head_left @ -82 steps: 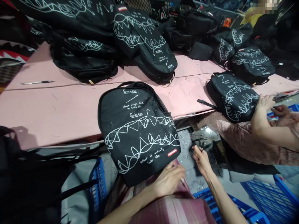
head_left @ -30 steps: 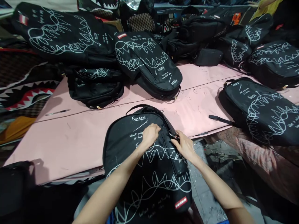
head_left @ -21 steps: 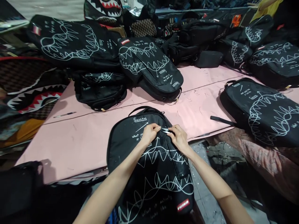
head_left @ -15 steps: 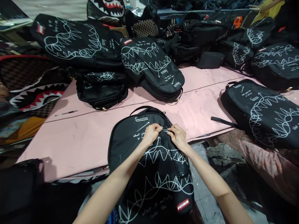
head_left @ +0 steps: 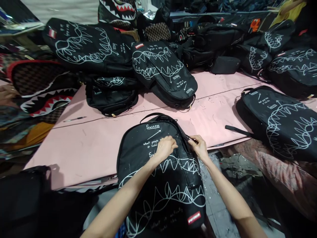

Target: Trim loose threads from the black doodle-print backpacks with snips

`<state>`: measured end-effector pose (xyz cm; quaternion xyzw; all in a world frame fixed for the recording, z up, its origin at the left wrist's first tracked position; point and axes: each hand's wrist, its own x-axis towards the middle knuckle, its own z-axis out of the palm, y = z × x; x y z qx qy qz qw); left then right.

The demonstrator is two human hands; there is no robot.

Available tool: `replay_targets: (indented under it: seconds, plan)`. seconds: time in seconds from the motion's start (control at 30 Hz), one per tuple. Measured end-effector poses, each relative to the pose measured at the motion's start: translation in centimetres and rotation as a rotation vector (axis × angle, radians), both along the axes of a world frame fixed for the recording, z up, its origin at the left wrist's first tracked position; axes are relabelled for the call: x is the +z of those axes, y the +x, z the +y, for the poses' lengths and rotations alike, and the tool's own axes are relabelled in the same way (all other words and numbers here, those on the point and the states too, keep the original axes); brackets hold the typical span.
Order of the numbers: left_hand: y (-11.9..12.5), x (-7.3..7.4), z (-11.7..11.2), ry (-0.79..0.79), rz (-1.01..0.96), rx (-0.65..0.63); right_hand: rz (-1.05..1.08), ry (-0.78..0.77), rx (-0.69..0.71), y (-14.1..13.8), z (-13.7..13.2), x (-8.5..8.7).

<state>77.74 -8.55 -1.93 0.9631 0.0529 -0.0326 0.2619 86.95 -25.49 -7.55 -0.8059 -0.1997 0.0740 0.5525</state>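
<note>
A black backpack [head_left: 138, 142] with white scribbled lines, lettering and a red label leans, front panel up, against the near edge of the pink table. My left hand [head_left: 166, 147] lies over its upper front, fingers curled in; what they hold, if anything, is hidden. At the bag's upper right side, my right hand [head_left: 199, 146] grips the dark edge by the side zip between thumb and fingers. A slanting zip line runs down the front between the two hands. The carry handle [head_left: 155, 115] stands up at the top.
Similar black backpacks [head_left: 163, 72] lie across the back of the pink table [head_left: 99, 142], with another backpack [head_left: 287, 119] at the right. A pen [head_left: 75, 119] and loose threads are on the tabletop. Checkered shark-mouth bags [head_left: 47, 89] are piled left, beside another person's hand [head_left: 7, 94].
My right hand has moved right, from the front zip to the bag's side edge. My left hand has come away from it and slid slightly down. The view has shifted a little.
</note>
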Motion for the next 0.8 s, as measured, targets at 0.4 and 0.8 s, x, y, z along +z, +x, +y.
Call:
replay_targets:
  seconds: [0.4,0.8]
  plan:
    - [-2.7,0.4,-5.9,0.28,0.254,0.329,-0.163,-0.462,-0.131,3.8,0.5,-3.8]
    - [-5.6,1.4,-3.9,0.141,0.247,0.33,-0.276,0.022,0.286,-4.8,0.5,1.3]
